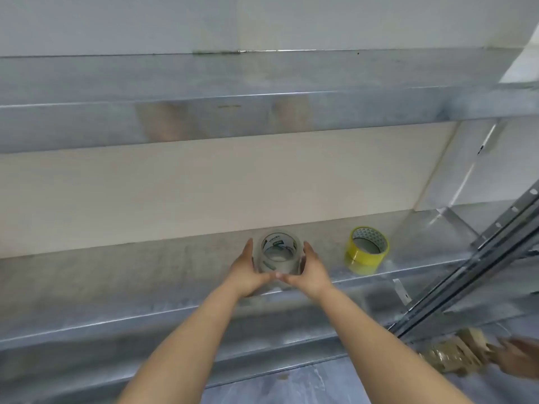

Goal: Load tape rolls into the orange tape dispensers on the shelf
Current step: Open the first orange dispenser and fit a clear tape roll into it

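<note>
A clear tape roll [278,253] is cupped between the left hand [244,272] and the right hand [309,272] on a grey metal shelf [116,284], with the thumbs meeting in front of it. The roll stands on its flat side, its printed core facing up. A yellow tape roll [367,250] is seen to the right on the same shelf, apart from the hands. At the lower right edge, another person's hand [517,360] is seen beside a blurred brownish object [455,355]. A second shelf [233,109] is mounted above.
</note>
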Available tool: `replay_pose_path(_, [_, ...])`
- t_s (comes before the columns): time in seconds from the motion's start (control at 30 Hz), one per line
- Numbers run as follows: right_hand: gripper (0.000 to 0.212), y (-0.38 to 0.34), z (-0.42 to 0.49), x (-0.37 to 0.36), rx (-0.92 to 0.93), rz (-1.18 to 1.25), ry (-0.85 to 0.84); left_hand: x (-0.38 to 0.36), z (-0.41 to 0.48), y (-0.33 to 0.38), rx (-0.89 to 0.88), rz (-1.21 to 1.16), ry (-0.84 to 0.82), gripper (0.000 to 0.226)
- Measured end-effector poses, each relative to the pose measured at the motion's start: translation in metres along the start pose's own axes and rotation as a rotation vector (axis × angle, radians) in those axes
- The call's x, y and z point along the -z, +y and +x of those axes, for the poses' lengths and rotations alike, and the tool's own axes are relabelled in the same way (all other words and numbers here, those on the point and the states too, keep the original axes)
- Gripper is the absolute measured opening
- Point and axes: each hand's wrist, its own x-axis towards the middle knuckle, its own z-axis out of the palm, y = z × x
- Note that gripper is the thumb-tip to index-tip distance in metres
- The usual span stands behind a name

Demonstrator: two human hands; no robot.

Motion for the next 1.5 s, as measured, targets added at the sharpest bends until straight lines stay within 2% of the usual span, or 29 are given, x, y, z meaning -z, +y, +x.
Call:
replay_pose_path(0.1, [0.096, -0.002, 0.004, -0.002, 0.071, 0.011, 0.005, -0.004, 0.006, 0.001, -0.009, -0.034, 0.023, 0.118])
replay_pose_path(0.2, [0.065, -0.004, 0.006, -0.006, 0.139, 0.012, 0.097, -0.01, 0.01, 0.0, -0.052, -0.104, 0.075, 0.092])
replay_pose_path(0.27, [0.059, -0.008, 0.005, -0.005, 0.171, 0.028, 0.119, -0.009, 0.008, 0.0, -0.095, -0.152, 0.107, 0.071])
replay_pose_path(0.37, [0.059, -0.017, 0.002, -0.005, 0.219, 0.029, 0.085, -0.001, 0.002, -0.001, -0.119, -0.193, 0.148, 0.062])
replay_pose_path(0.7, [0.065, -0.096, -0.017, -0.043, 0.364, 0.003, 0.002, 0.085, -0.056, 0.002, -0.124, -0.142, 0.379, 0.06])
replay_pose_path(1.1, [0.067, -0.173, -0.064, -0.16, 0.588, 0.026, -0.259, 0.179, -0.158, -0.071, -0.007, -0.189, 0.642, 0.071])
replay_pose_path(1.3, [0.066, -0.206, -0.09, -0.222, 0.616, 0.066, -0.394, 0.224, -0.202, -0.116, 0.071, -0.191, 0.705, 0.076])
replay_pose_path(1.5, [0.06, -0.231, -0.117, -0.283, 0.592, 0.091, -0.407, 0.272, -0.232, -0.161, 0.06, -0.183, 0.686, 0.071])
